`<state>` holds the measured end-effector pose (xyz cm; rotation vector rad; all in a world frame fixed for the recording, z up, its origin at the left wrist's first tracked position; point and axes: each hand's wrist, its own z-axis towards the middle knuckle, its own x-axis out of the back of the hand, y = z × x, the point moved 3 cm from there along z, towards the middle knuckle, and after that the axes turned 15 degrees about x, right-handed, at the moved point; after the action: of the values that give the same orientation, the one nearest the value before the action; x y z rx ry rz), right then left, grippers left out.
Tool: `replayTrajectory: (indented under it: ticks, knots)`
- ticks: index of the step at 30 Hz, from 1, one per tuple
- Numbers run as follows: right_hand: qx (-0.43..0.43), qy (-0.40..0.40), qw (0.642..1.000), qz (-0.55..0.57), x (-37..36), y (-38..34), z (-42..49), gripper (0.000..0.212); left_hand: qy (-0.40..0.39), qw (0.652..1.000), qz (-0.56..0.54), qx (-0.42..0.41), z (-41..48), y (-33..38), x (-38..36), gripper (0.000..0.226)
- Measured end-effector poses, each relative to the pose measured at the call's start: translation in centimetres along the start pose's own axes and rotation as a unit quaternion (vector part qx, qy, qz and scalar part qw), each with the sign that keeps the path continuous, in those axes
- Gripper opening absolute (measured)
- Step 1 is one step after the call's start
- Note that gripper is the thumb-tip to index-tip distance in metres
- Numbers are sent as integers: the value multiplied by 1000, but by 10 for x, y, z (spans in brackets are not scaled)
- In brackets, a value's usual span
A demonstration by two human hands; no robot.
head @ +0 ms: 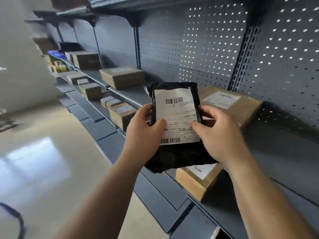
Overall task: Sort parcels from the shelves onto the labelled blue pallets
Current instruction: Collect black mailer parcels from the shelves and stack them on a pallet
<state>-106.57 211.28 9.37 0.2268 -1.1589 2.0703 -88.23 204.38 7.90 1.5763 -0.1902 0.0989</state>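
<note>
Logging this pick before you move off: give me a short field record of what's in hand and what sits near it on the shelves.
held item: black poly-bag parcel, white shipping label facing the camera
left hand: grips the parcel's left edge, thumb on the label
right hand: grips the right edge, thumb on the label
label print: barcodes visible, text too blurred to read
behind parcel: labelled cardboard box on the shelf
below parcel: second cardboard box on the lower shelf
blue pallets: not in view
</note>
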Motion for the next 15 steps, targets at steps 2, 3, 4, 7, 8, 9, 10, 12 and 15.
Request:
replayTrajectory:
  ticks: [2, 3, 4, 7, 8, 9, 10, 12, 15]
  knots:
    - [14, -9, 1000, 4, -39, -15, 12, 44, 13, 1000, -6, 3, 12, -9, 40, 51]
    - [16, -17, 1000, 11, -61, -23, 18, 44, 24, 1000, -7, 6, 19, -14, 61, 50]
    - [18, -27, 999, 20, -82, -30, 24, 44, 39, 999, -9, 10, 24, -19, 81, 47]
    - [24, -54, 998, 36, -140, -52, 36, 44, 81, 996, -15, 19, 41, -34, 135, 44]
    - [26, -60, 997, 41, -157, -59, 40, 45, 94, 995, -9, 22, 46, -39, 151, 45]
    - [26, -67, 996, 47, -173, -64, 44, 45, 108, 994, -2, 26, 51, -43, 165, 48]
    - [24, -73, 996, 55, -188, -70, 49, 45, 120, 992, 0, 31, 56, -47, 179, 51]
    - [23, -87, 993, 70, -216, -78, 58, 46, 137, 989, -4, 46, 69, -56, 201, 58]
    - [28, -114, 990, 84, -253, -81, 76, 46, 157, 986, -12, 63, 89, -66, 226, 56]
